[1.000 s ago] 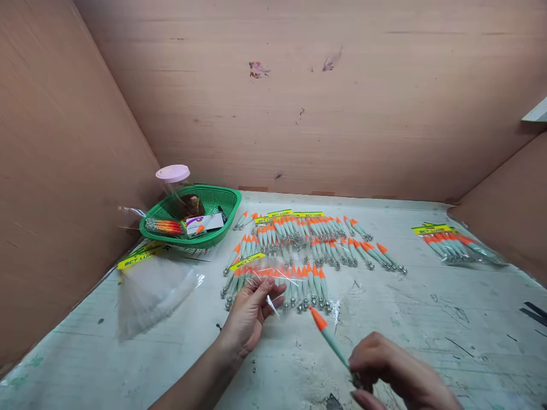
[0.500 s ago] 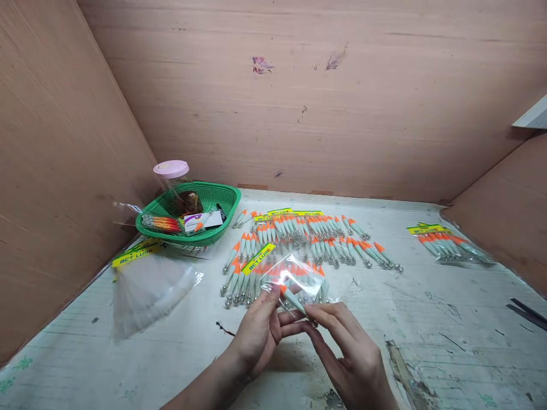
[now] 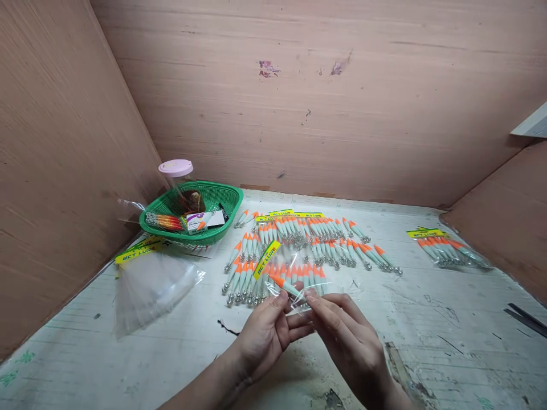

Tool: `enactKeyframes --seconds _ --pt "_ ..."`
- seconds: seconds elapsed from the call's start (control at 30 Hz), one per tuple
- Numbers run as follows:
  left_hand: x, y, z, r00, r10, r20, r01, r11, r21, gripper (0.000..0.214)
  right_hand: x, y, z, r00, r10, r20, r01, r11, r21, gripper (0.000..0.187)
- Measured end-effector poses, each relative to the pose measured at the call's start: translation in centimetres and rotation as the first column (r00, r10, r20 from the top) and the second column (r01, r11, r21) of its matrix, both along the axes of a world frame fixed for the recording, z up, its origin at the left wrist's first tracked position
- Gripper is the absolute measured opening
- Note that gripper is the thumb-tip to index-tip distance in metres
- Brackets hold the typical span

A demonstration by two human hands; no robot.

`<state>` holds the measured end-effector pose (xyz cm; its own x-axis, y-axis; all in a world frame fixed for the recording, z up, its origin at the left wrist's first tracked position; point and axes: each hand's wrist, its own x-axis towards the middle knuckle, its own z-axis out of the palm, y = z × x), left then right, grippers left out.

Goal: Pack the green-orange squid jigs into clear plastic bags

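My left hand point(image 3: 265, 336) holds a clear plastic bag point(image 3: 301, 259) between thumb and fingers. The bag's yellow BCT LURE header point(image 3: 267, 260) slants up to the left. A pale green fishing lure point(image 3: 289, 286) with an orange nose lies at the bag, nose up and left. My right hand point(image 3: 348, 333) pinches the lure's tail end together with the plastic; glare hides how much of the lure is inside. Just behind the hands lie rows of matching lures point(image 3: 244, 279) with wire hook crowns.
A green basket point(image 3: 231, 213) at the back left contains a pink-lidded jar point(image 3: 176, 169) and packaged lures. In front of it fan out empty header bags point(image 3: 154, 293). A filled lure pack point(image 3: 448, 249) lies right, with black strips point(image 3: 525, 319) nearer the edge.
The bag has tilted more steeply in my left hand. My right fingers have closed in on the lure's tail, and plastic now shows around them. The view has shifted slightly.
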<state>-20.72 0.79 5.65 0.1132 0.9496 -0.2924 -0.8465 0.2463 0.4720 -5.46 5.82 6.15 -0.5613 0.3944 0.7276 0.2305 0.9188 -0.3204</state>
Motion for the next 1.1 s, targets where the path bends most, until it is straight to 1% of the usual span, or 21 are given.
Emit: enactKeyframes --seconds 0.1,0.17,0.23,0.3,0.47,0.5,0.53,0.57,0.6,0.63,0.67,0.7,0.73,0.8,0.87,0.97,1.1 --pt "0.1 -0.1 -0.1 0.999 0.043 0.022 -0.043 0.999 0.005 0.037 -0.8 -0.4 0.1 0.996 0.011 -0.087 -0.013 1.000 -0.019 0.050" --pt "0.0 0.0 -0.1 0.998 0.060 0.030 -0.059 0.998 -0.005 0.042 -1.0 -0.6 0.3 0.996 0.014 -0.089 -0.015 1.000 -0.013 0.049" --pt "-0.2 0.0 -0.2 0.997 0.061 0.043 -0.060 0.998 -0.013 0.046 -1.1 -0.6 0.5 0.999 0.018 -0.049 -0.017 1.000 0.010 0.048" --pt "-0.3 0.1 -0.2 0.997 0.061 0.052 -0.060 0.998 -0.024 0.045 -1.1 -0.7 0.6 1.000 0.022 0.019 -0.023 0.999 0.046 0.046" --pt "-0.2 0.3 -0.4 0.996 0.082 0.032 -0.079 0.993 -0.082 0.032 -0.8 -1.6 1.3 0.974 0.014 0.224 -0.048 0.988 0.144 0.039" --pt "-0.3 0.3 -0.4 0.995 0.093 0.027 -0.090 0.992 -0.093 0.029 -0.5 -1.7 1.5 0.971 0.025 0.239 -0.058 0.990 0.130 0.039" --pt "-0.4 0.4 -0.4 0.994 0.109 0.025 -0.106 0.989 -0.103 0.028 0.1 -1.7 1.8 0.974 0.040 0.224 -0.062 0.994 0.090 0.040" --pt "-0.6 0.5 -0.3 0.991 0.132 0.026 -0.128 0.986 -0.111 0.026 0.7 -1.5 2.1 0.985 0.039 0.167 -0.045 0.999 0.030 0.040" --pt "-0.8 0.6 -0.2 0.987 0.159 0.029 -0.155 0.981 -0.116 0.025 1.5 -1.1 2.2 0.996 0.002 0.092 0.002 0.999 -0.040 0.038" --pt "-1.1 0.7 0.0 0.982 0.188 0.033 -0.182 0.976 -0.120 0.024 2.2 -0.5 2.2 0.997 -0.066 0.032 0.069 0.992 -0.109 0.033" --pt "-1.4 0.9 0.1 0.976 0.215 0.037 -0.209 0.970 -0.122 0.024 2.9 0.3 2.0 0.990 -0.140 0.013 0.140 0.976 -0.166 0.026" --pt "-1.6 1.0 0.3 0.971 0.238 0.037 -0.232 0.965 -0.126 0.023 3.5 1.2 1.7 0.980 -0.192 0.045 0.198 0.959 -0.205 0.019" --pt "-1.8 1.1 0.4 0.966 0.258 0.035 -0.251 0.959 -0.133 0.023 3.9 2.1 1.1 0.972 -0.204 0.120 0.227 0.947 -0.228 0.014" --pt "-2.2 1.2 0.6 0.958 0.286 0.025 -0.278 0.948 -0.156 0.024 4.3 3.7 -0.3 0.944 -0.133 0.301 0.219 0.936 -0.274 0.012" --pt "-2.3 1.4 0.7 0.954 0.300 0.011 -0.293 0.938 -0.183 0.024 4.2 4.6 -1.8 0.918 -0.071 0.391 0.210 0.922 -0.325 0.015" --pt "-2.2 1.5 0.7 0.955 0.297 -0.010 -0.293 0.934 -0.205 0.023 3.8 5.0 -3.3 0.907 -0.091 0.412 0.245 0.909 -0.336 0.015" --pt "-2.1 1.6 0.5 0.957 0.287 -0.028 -0.287 0.936 -0.204 0.023 3.9 4.8 -4.0 0.909 -0.112 0.401 0.262 0.903 -0.341 0.008"
